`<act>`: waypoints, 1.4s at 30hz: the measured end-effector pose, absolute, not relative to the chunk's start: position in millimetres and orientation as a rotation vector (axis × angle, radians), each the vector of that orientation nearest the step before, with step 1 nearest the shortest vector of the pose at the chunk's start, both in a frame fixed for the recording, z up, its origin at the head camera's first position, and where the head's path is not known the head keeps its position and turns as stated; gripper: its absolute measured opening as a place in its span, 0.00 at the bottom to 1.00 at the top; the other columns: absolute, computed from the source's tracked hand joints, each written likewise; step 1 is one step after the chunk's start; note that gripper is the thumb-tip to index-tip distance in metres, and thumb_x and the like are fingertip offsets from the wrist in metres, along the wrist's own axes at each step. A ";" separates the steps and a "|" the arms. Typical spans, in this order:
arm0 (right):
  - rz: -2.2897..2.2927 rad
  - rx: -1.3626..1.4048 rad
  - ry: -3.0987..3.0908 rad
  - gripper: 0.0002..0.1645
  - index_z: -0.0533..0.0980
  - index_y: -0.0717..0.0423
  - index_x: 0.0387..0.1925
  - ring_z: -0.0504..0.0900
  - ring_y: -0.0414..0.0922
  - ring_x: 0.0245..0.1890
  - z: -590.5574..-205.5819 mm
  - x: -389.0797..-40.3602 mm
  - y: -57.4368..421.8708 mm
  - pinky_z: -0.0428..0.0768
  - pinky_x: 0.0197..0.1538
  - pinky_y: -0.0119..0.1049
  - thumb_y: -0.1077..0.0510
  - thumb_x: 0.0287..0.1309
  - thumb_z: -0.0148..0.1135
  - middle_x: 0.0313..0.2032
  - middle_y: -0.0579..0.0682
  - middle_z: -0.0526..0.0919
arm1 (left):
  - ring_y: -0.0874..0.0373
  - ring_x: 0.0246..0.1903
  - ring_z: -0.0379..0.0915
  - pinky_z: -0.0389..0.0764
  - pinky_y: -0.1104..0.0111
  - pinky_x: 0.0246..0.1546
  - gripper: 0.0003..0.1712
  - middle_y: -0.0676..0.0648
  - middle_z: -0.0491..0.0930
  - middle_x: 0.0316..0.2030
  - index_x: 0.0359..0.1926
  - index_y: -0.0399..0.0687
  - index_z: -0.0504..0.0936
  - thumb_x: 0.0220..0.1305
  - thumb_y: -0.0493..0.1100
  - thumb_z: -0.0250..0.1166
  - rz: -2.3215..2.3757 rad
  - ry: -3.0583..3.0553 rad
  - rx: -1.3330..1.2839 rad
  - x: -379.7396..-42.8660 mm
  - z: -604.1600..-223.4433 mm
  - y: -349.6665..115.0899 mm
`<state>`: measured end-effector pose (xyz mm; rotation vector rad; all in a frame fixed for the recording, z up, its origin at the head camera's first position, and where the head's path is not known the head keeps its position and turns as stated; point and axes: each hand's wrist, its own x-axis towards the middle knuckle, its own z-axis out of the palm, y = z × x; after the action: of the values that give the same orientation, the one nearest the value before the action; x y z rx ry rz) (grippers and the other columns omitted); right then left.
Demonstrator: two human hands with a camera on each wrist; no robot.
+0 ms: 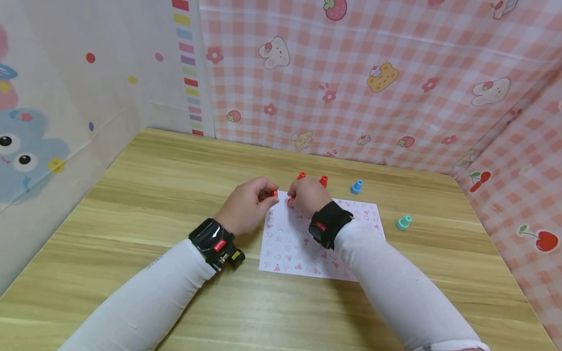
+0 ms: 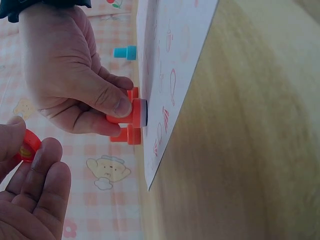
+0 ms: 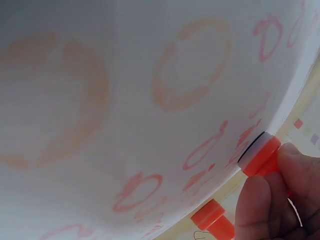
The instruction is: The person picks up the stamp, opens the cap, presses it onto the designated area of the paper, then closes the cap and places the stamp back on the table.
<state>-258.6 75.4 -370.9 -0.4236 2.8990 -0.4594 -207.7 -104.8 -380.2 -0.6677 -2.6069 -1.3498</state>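
Observation:
My right hand [image 1: 309, 195] pinches a red toy stamp [image 2: 140, 112] between thumb and fingers. In the left wrist view the stamp's pale base meets the surface of a white sheet of paper [image 1: 285, 243], near its far left part. The sheet carries rows of printed pink and red marks, such as shuttlecock and ring shapes. Left of the stamp, my left hand [image 1: 248, 204] holds a small red cap [image 2: 31, 146] between thumb and fingers, just beyond the paper's left edge. Its hollow side shows in the left wrist view.
Two red stamps [image 1: 323, 181] stand behind the right hand at the sheet's far edge. A blue stamp [image 1: 357, 186] is farther right, and a teal stamp [image 1: 404, 223] stands right of the paper. Patterned cloth [image 1: 342, 73] hangs behind the wooden table [image 1: 145, 195].

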 end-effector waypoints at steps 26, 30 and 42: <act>-1.224 -0.115 2.734 0.15 0.78 0.51 0.46 0.79 0.48 0.35 -351.4 -234.0 126.0 0.78 0.38 0.43 0.52 0.58 0.64 0.36 0.49 0.83 | 0.68 0.35 0.72 0.78 0.68 0.38 0.10 0.59 0.77 0.37 0.45 0.53 0.77 0.62 0.42 0.64 -1.375 -2.615 -0.640 -207.2 -383.9 -101.4; -1.366 -0.042 2.649 0.13 0.77 0.51 0.45 0.80 0.51 0.37 -351.3 -228.0 130.1 0.77 0.44 0.47 0.53 0.59 0.63 0.40 0.54 0.82 | 0.68 0.35 0.72 0.78 0.68 0.38 0.11 0.58 0.78 0.38 0.46 0.53 0.77 0.62 0.43 0.64 -1.398 -2.611 -0.632 -205.7 -383.9 -100.4; -1.737 -0.118 2.339 0.11 0.78 0.56 0.41 0.80 0.55 0.40 -360.1 -203.8 127.4 0.79 0.48 0.46 0.59 0.55 0.66 0.41 0.59 0.82 | 0.68 0.34 0.74 0.80 0.67 0.34 0.13 0.52 0.80 0.40 0.48 0.53 0.77 0.62 0.42 0.64 -1.538 -2.599 -0.686 -199.0 -382.1 -92.5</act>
<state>-203.8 127.4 -360.1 -0.1180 2.3390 -1.7372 -199.0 -92.5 -382.1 -0.6857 -2.5993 -1.5383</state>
